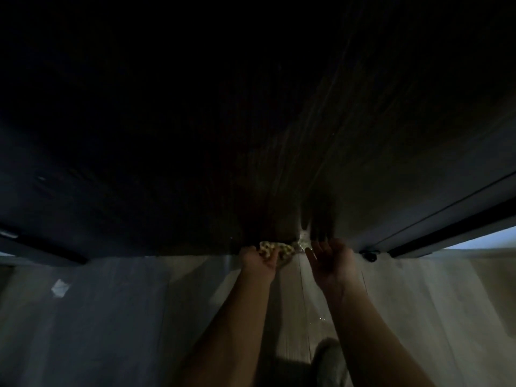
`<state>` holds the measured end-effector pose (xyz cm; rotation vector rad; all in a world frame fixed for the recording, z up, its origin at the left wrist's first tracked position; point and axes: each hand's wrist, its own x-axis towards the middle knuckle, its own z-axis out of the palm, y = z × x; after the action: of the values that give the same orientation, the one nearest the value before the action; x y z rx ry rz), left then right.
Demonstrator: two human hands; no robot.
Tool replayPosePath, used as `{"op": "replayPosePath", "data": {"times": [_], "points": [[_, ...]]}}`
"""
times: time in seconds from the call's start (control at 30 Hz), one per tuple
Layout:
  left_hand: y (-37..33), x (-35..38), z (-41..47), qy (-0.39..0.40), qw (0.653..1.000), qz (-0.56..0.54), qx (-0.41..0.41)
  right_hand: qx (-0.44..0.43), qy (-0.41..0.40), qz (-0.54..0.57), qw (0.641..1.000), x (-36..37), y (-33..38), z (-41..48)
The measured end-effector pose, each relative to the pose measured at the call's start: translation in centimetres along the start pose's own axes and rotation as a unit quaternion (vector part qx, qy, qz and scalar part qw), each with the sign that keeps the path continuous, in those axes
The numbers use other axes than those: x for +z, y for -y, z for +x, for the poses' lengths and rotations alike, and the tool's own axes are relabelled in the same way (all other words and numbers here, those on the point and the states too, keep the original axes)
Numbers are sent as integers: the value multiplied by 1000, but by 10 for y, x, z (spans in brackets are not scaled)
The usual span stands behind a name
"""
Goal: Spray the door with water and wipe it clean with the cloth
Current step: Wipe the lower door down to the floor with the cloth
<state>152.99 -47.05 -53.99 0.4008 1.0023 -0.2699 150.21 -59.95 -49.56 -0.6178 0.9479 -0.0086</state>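
The dark wooden door (pixel 279 135) fills the upper view, with wet streaks running down its middle. My left hand (pixel 258 261) presses a crumpled yellow patterned cloth (pixel 279 248) against the door's bottom edge. My right hand (pixel 329 261) is beside it on the right, fingers raised toward the door. A small glinting, clear wet patch or object (pixel 303 241) sits between the cloth and my right thumb. In this dim light I cannot make out what it is or whether my right hand holds it.
Pale wood-look floor (pixel 139 317) lies below the door. A white scrap (pixel 60 287) lies at left. A small black fitting (pixel 370 255) sits by the door frame (pixel 446 219) at right. Water drops (pixel 321 318) glint on the floor; a grey slipper (pixel 331 361) is near the bottom.
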Motion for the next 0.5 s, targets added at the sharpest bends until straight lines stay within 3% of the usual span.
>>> {"op": "replayPosePath", "data": {"times": [0.07,0.17,0.23,0.3,0.4,0.47,0.5], "points": [[-18,-11,-11,13,997,-11,69,2,-9,2,1000,4,-3,-5],[-60,-39,-34,21,973,84,213,14,-18,7,1000,6,-6,-15],[-68,-42,-44,17,967,113,227,21,-11,-4,1000,11,-5,-23],[-58,-21,-56,35,973,43,222,21,-3,-7,1000,21,-1,-32],[-24,20,-70,13,998,-2,57,-3,-13,5,1000,33,10,-40],[-23,21,-78,-9,995,62,75,-30,-21,10,999,38,19,-43],[-31,17,-84,11,995,41,91,-42,-24,14,999,40,22,-46]]}}
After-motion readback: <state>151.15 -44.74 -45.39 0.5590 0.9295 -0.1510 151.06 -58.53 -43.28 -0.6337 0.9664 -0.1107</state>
